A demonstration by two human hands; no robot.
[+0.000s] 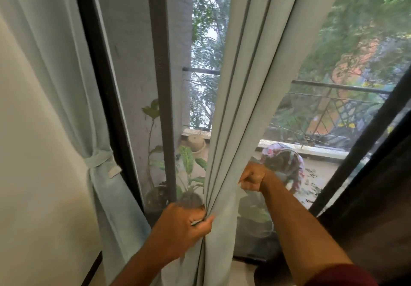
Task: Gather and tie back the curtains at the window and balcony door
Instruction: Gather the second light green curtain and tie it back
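Left hand (184,225), lower centre of frame: fingers curled tight, pinching the bunched left edge of the loose curtain (242,108). Folds are pressed between thumb and fingers; a small pale object shows in the grip, too blurred to identify.

Right hand (253,176), centre right and higher up: closed in a fist at the curtain's right edge. It appears to hold that edge, but the fabric inside the fist is hidden, so contact is judged, not seen.

The loose curtain hangs between the two hands, running from upper right of frame down to lower centre, pleated into several narrow folds but fanning wide above. Gathering is partial. No tie band is seen on it.

Far left of frame: a second curtain (44,85) is already gathered and cinched by a tie (97,160) at middle left, beside the dark door frame (100,85).

Behind the glass: balcony rail (333,85) at right centre, potted plants (189,165) in lower centre, trees beyond.

Progress estimate: one curtain done, one mid-gather. Left to do: pull the right edge over to the left bunch, find its tie, wrap and fasten. Any other window lies out of frame.
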